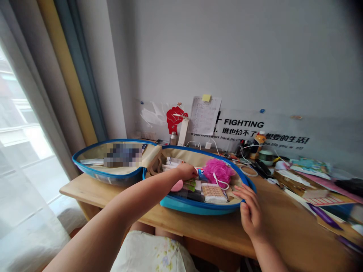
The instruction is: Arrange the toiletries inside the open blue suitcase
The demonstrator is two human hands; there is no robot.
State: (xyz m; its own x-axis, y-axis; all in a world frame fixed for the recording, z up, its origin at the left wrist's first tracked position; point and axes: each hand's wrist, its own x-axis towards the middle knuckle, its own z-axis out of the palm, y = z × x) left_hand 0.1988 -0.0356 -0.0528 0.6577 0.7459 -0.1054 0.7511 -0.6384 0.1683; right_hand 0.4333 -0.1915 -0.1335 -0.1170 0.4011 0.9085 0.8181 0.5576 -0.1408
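An open blue-rimmed suitcase [208, 209] lies on the wooden desk, its two halves spread side by side. My left hand [188, 171] reaches into the right half, fingers closed and partly hidden, against the end of a blue and white item [200, 173] that looks like a toothpaste tube. Right of it sits a pink mesh bath puff [218, 172] with a white cord. Nearer me are a pack of cotton swabs [214, 192], a green packet [190, 184] and a pink rounded thing [177, 186]. My right hand [251, 207] grips the right rim, fingers over it, thumb outside.
The left half [93, 170] holds items that are partly blurred out. Along the wall stand a metal bottle [173, 138], an orange bottle [257, 145] and a green jar [266, 156]. Papers and a purple object [324, 216] clutter the right. Curtains [53, 75] hang at the left.
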